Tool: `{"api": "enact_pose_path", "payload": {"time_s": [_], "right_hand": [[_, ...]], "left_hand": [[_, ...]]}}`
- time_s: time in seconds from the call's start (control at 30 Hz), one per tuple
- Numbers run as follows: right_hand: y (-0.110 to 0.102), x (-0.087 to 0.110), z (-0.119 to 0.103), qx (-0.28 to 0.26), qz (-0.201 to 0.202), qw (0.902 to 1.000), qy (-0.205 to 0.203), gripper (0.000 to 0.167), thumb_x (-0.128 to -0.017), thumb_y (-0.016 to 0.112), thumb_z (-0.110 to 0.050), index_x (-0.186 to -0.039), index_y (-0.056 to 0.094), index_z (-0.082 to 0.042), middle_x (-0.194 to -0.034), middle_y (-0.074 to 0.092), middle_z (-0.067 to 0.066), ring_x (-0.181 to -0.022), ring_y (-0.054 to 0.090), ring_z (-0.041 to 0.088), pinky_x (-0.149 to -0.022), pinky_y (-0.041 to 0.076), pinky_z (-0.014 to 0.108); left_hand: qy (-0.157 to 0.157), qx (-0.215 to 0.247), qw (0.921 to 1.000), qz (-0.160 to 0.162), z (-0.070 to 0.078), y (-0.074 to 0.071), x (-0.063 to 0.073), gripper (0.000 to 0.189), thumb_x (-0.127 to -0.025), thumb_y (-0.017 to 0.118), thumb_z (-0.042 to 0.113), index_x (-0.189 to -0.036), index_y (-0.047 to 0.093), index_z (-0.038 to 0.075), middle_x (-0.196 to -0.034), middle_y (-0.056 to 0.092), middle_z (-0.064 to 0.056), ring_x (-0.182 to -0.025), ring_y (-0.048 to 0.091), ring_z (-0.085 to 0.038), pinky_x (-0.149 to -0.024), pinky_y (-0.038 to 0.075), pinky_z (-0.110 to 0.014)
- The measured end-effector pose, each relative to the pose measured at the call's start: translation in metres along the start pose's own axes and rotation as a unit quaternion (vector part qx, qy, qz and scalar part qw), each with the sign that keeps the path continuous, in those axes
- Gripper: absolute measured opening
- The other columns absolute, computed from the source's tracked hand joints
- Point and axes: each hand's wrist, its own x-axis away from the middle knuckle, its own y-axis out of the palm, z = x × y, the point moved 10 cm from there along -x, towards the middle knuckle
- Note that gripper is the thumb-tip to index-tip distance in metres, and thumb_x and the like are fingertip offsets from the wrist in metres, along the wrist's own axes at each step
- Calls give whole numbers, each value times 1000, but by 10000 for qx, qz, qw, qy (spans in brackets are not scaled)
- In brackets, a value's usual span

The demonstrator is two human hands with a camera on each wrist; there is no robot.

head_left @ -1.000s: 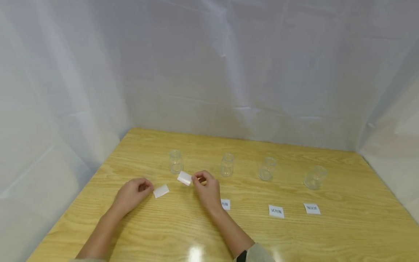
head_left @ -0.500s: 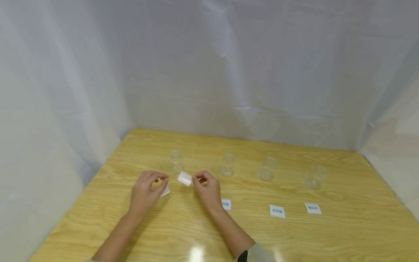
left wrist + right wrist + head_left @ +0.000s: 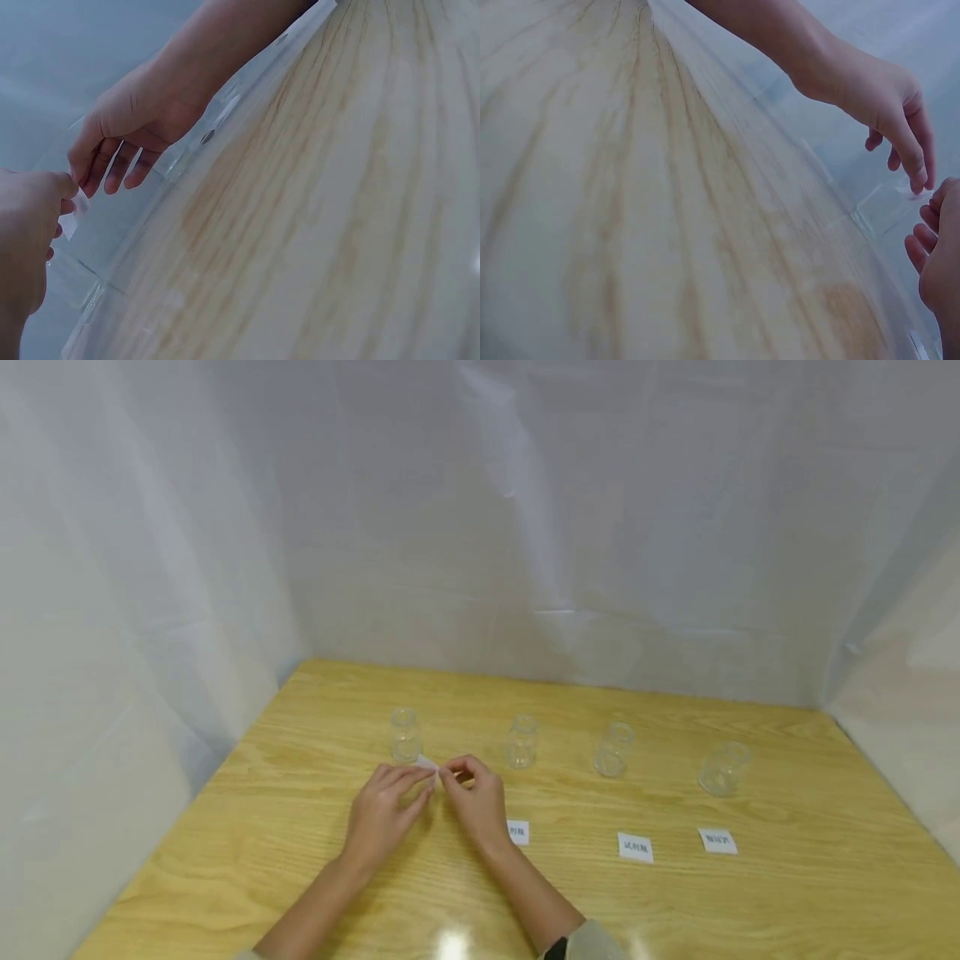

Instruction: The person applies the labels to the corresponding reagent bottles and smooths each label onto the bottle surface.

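Observation:
Both hands meet over the wooden table (image 3: 300, 860), just in front of the leftmost clear glass jar (image 3: 405, 735). My right hand (image 3: 472, 797) pinches a small white label (image 3: 428, 763) between thumb and curled fingers. My left hand (image 3: 390, 810) reaches in from the left and takes the label's other edge at its fingertips. In the left wrist view the label (image 3: 75, 216) hangs below my left hand (image 3: 30, 240), with the right hand (image 3: 135, 127) beyond it. The right wrist view shows the left hand (image 3: 881, 97) and the right hand (image 3: 937, 259) close together.
Three more clear jars (image 3: 521, 742) (image 3: 613, 749) (image 3: 723, 768) stand in a row to the right. Three printed labels (image 3: 517, 832) (image 3: 635, 847) (image 3: 717, 841) lie flat in front of them. White sheeting (image 3: 525, 527) walls in the table on three sides.
My left hand has moved right, from beside a loose paper slip to the label held by my right hand. That slip is now hidden under the left hand. The right hand stayed put.

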Motion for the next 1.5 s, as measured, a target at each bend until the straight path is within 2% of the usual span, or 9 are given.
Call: {"api": "enact_pose_path", "payload": {"time_s": [0.2,0.4,0.6,0.83,0.93,1.03,1.27,1.37,1.5], "right_hand": [[5,0,2,-65,-273,9995,125,13,-87,64,-20,-86,67,-7,-82,64,-2,-73,56,13,-57,48,24],[9,1,1,-239,-490,9984,132,20,-88,64,-27,-89,68,-8,-85,65,-1,-75,56,15,-55,47,24],[11,0,2,-405,-544,9975,191,17,-87,65,-23,-90,69,-6,-85,65,2,-75,56,18,-52,46,22],[3,7,-36,-465,-648,9967,146,15,-88,63,-13,-90,67,2,-85,65,9,-73,55,22,-52,46,22],[3,8,-37,-509,-706,9961,122,17,-89,61,-14,-91,67,2,-86,65,11,-73,55,25,-52,45,20],[3,8,-39,-465,-704,9964,74,18,-90,60,-13,-91,66,5,-86,65,15,-72,56,27,-52,44,19],[-2,5,-28,-270,-181,9995,12,11,-88,61,-7,-91,65,2,-86,64,10,-74,55,21,-58,44,23],[2,2,-14,-319,-213,9993,50,11,-87,63,-8,-93,66,0,-90,65,8,-77,56,22,-63,46,25],[6,-1,2,-305,-221,9993,46,14,-88,64,-15,-96,67,-5,-90,65,3,-78,57,18,-66,46,25]], "left_hand": [[-246,163,9996,-45,-6,2,2,28,-68,80,1,-93,71,6,-89,68,-6,-80,57,-18,-66,51,-29],[-793,564,9953,-16,-16,3,4,22,-71,78,2,-91,70,5,-85,67,-4,-76,55,-17,-56,48,-28],[-1123,857,9899,126,-22,1,4,16,-74,76,5,-89,71,7,-81,64,-3,-72,54,-15,-52,42,-23],[-1512,1277,9800,191,-29,1,6,13,-75,75,3,-88,71,6,-78,62,-1,-67,53,-18,-50,41,-22],[-1796,1365,9740,218,-35,2,8,11,-78,73,4,-87,71,8,-79,63,2,-68,53,-14,-51,42,-22],[-2275,1561,9610,188,-44,3,11,8,-80,71,6,-88,71,7,-79,63,0,-69,53,-14,-54,42,-23],[-3627,2122,9073,122,-68,11,23,13,-84,67,11,-94,70,3,-83,65,-6,-70,53,-17,-57,44,-22],[-3859,2326,8926,157,-71,12,25,14,-85,67,10,-94,69,0,-81,65,-8,-68,52,-14,-53,42,-20],[-3966,2489,8834,163,-72,13,25,15,-85,67,10,-94,68,-2,-80,64,-8,-69,51,-11,-49,38,-19]]}}
